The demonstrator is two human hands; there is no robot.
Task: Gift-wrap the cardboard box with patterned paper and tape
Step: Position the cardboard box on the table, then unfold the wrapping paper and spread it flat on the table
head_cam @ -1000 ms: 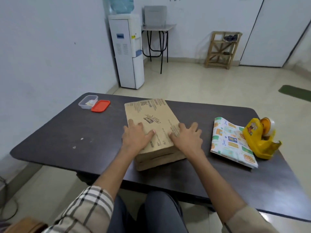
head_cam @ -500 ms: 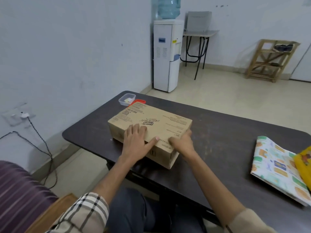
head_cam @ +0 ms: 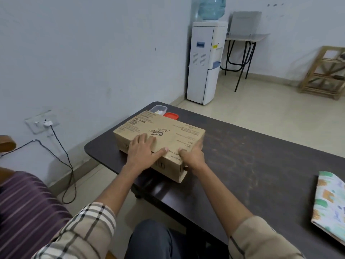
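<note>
A brown cardboard box (head_cam: 168, 133) with black print lies flat on the dark table (head_cam: 252, 165), near its left end. My left hand (head_cam: 143, 150) rests palm down on the box's top near the front edge, fingers spread. My right hand (head_cam: 192, 156) grips the box's near right corner, thumb on top and fingers down the side. The folded patterned paper (head_cam: 330, 204) lies on the table at the far right, partly cut off by the frame. The tape dispenser is out of view.
A clear plastic tub (head_cam: 158, 109) and its orange lid (head_cam: 170, 115) sit just behind the box at the table's far left corner. A striped cushion (head_cam: 24, 208) is at my left. A water dispenser (head_cam: 205, 62) stands by the wall; a cable (head_cam: 63, 161) hangs from a wall socket.
The box has slid and turned toward the table's left end under both hands. My view has swung left, so the paper is at the right edge and the tape dispenser has left the frame.
</note>
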